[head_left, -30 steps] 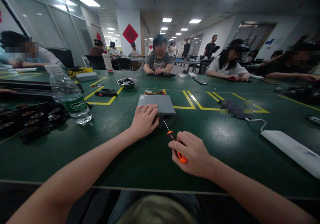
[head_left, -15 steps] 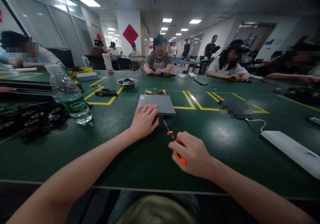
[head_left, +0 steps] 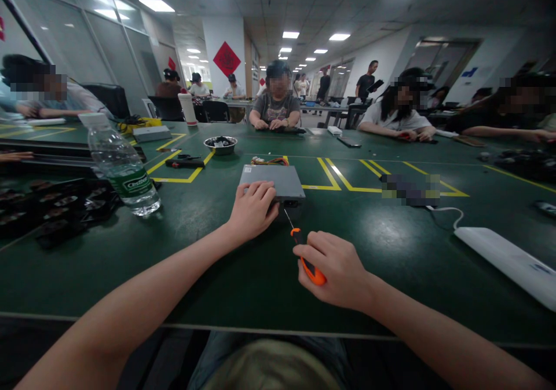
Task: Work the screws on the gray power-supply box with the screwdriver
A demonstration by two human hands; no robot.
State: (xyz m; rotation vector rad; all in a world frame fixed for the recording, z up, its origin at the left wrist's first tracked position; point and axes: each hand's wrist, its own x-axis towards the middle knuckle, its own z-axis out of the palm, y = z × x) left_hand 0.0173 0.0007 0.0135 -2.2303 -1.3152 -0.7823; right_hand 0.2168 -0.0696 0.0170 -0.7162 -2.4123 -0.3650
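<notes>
A grey computer power supply (head_left: pixel 282 181) lies flat on the green table, with coloured cables (head_left: pixel 270 161) at its far side. My left hand (head_left: pixel 255 207) grips its near left corner, fingers over the top and thumb at the near face. In my right hand (head_left: pixel 332 268) is a screwdriver (head_left: pixel 297 236) with an orange and black handle, fingers wrapped round it. Its thin shaft points up and left to the power supply's near face, just below the socket. Whether the tip sits in a screw is too small to tell.
On the left stand a water bottle (head_left: pixel 130 175) and black parts (head_left: pixel 65 204). A metal bowl (head_left: pixel 220 145) holds small pieces. To the right are a white power bank-like slab (head_left: pixel 508 262) with a cable and a blurred-out device (head_left: pixel 408 190). Several people sit around.
The screwdriver handle has turned slightly in my right hand, its black part now facing up more. My left hand and the power supply stay in place.
</notes>
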